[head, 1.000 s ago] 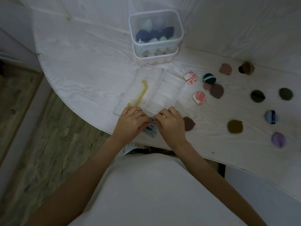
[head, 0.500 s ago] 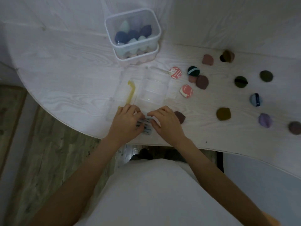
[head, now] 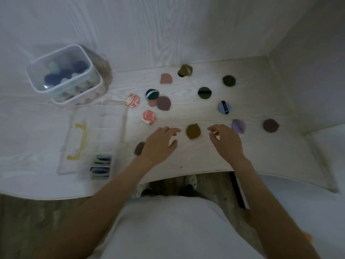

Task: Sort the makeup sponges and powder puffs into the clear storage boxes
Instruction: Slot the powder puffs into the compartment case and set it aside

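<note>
A pale, whitewashed wood-grain tabletop (head: 186,157) with a curved front edge is being shown set into a corner, where matching pale wood-grain walls (head: 149,30) are rising behind it and to the right. Brownish plank flooring (head: 22,221) is being glimpsed below the table edge, and a person's light grey shirt (head: 168,227) is filling the bottom of the view. At the back left, a tall clear plastic tub (head: 37,85) is being kept on the table, with blue, teal and pale egg-shaped makeup sponges (head: 64,72) lying inside it. Just in front of it a flat clear compartmented storage box (head: 112,124) is being seen, with a yellow handle (head: 80,141) on its open lid and flat grey-blue powder puffs (head: 100,166) standing on edge in its nearest compartment. Loose round powder puffs are being left scattered across the table to the right, among them an olive-brown round puff (head: 193,131), a coral-and-white marbled puff (head: 149,117), a lilac puff (head: 238,126) and a dark brown puff (head: 139,148). The left hand (head: 158,144) is being held over the table just left of the olive-brown puff, partly covering the dark brown one, fingers spread and gripping nothing. The right hand (head: 226,141) is being held just right of the olive-brown puff, fingers loosely curved and empty.
</note>
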